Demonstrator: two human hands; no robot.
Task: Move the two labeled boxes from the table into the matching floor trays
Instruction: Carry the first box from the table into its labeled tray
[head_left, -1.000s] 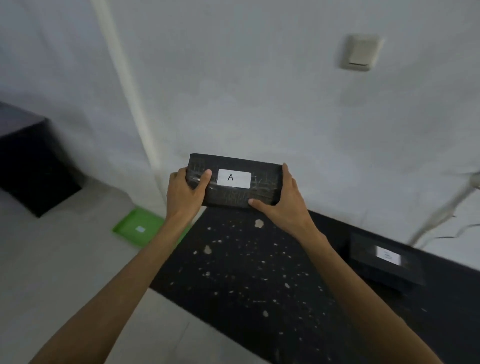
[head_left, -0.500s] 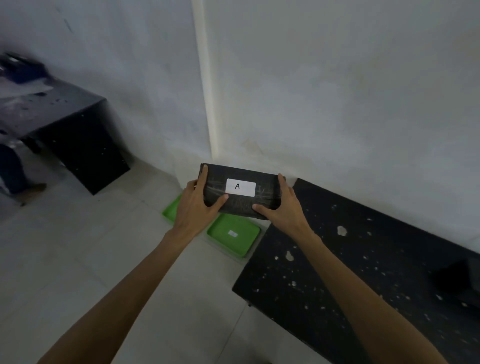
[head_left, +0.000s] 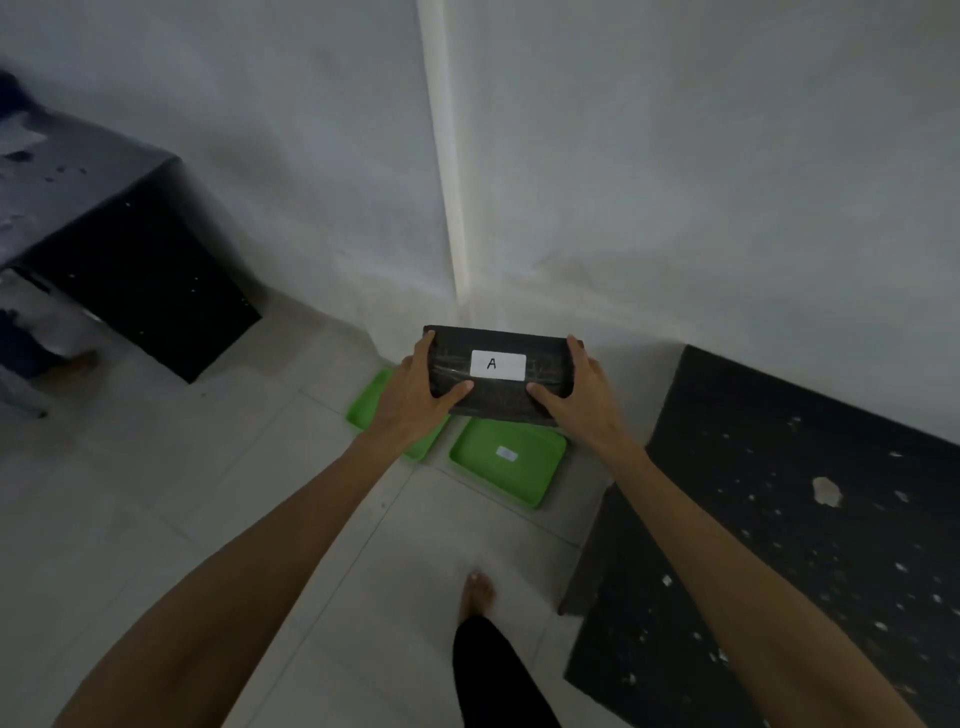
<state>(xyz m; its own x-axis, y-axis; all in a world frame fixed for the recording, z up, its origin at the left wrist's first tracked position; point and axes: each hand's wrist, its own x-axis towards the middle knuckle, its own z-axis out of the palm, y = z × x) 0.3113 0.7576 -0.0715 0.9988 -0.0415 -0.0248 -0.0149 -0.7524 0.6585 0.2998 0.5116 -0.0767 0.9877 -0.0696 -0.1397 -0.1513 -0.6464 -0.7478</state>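
Note:
I hold a black box (head_left: 498, 395) with a white label reading "A" out in front of me, off the table. My left hand (head_left: 415, 395) grips its left end and my right hand (head_left: 576, 400) grips its right end. Below the box, two green trays lie on the floor near the wall corner. The right tray (head_left: 506, 467) shows a small white label I cannot read. The left tray (head_left: 369, 405) is mostly hidden behind my left hand and forearm. The second box is out of view.
The black paint-speckled table (head_left: 779, 545) fills the right side, its corner close to the right tray. Another dark table (head_left: 130, 260) stands at the left against the wall. My bare foot (head_left: 475, 595) is on the pale tiled floor before the trays.
The view has swung left, away from the table. The box, held in both hands, now hangs over the two green trays, both of which have come into view. The second box has left the frame.

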